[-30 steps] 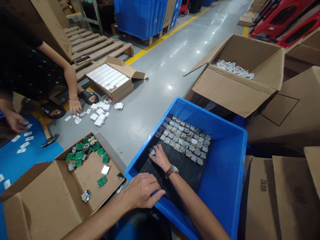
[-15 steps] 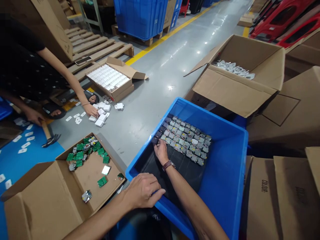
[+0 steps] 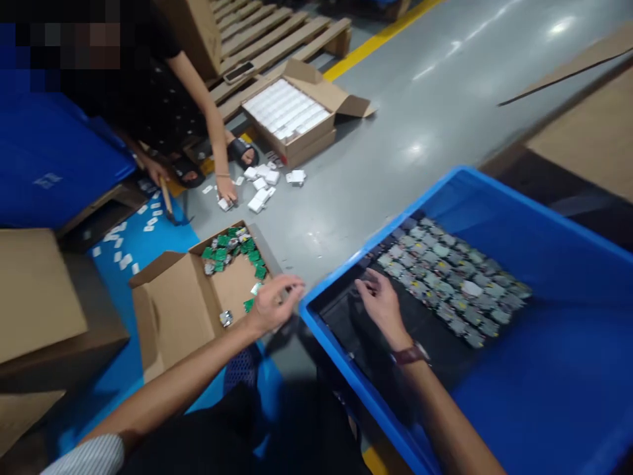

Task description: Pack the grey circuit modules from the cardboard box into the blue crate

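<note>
My left hand (image 3: 274, 302) hovers over the right edge of the low cardboard box (image 3: 175, 316), close to the blue bin's corner. Its thumb stands apart from loosely bent fingers, and nothing shows in it. Inside that box lie several green circuit boards (image 3: 260, 272) and a grey part (image 3: 226, 318). My right hand (image 3: 383, 303), with a watch on the wrist, is inside the blue bin (image 3: 341, 369), over a black sheet (image 3: 368, 359). Its fingers are apart and hold nothing visible. Beside it, rows of grey electronic modules (image 3: 445, 277) lie on the sheet, with one white piece (image 3: 471, 288) on top.
Across the floor, a co-worker's hand (image 3: 226, 189) touches white plastic cases (image 3: 261, 199); the other holds a hammer (image 3: 167, 201). Behind stand a carton of white pieces (image 3: 310, 146) and a wooden pallet (image 3: 297, 39). Another carton (image 3: 588, 125) rises at the right.
The view has swung left. My right hand has come away from the dark modules at the row's end. My left hand has left the bin's rim and moved toward the cardboard box.
</note>
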`<state>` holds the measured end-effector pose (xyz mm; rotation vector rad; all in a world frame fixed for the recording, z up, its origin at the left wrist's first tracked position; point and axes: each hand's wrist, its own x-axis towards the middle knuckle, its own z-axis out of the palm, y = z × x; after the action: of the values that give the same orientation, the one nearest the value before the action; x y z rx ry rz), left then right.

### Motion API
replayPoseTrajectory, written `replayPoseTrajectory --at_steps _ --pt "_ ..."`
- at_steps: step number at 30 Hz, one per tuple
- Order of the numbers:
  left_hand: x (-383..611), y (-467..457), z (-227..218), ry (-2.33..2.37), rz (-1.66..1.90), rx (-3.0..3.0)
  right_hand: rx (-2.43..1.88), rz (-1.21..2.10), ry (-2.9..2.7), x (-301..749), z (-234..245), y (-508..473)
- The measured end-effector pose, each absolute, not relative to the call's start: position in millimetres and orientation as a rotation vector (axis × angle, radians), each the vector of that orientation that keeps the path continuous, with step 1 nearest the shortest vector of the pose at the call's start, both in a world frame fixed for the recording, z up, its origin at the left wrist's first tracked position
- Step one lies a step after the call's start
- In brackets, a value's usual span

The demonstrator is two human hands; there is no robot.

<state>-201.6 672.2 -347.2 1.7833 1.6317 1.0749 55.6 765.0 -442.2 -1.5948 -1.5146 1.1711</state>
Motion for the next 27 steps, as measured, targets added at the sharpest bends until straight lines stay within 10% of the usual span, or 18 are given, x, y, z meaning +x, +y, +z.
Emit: replayPoseTrajectory --at_steps 11,27 --pt "-323 540 -418 2.265 -0.091 1.355 -1.291 1.445 -1.798 38 -326 670" --pt "-252 618 -453 1.751 0.162 1.816 -1.055 0.811 -2.111 17 -336 637"
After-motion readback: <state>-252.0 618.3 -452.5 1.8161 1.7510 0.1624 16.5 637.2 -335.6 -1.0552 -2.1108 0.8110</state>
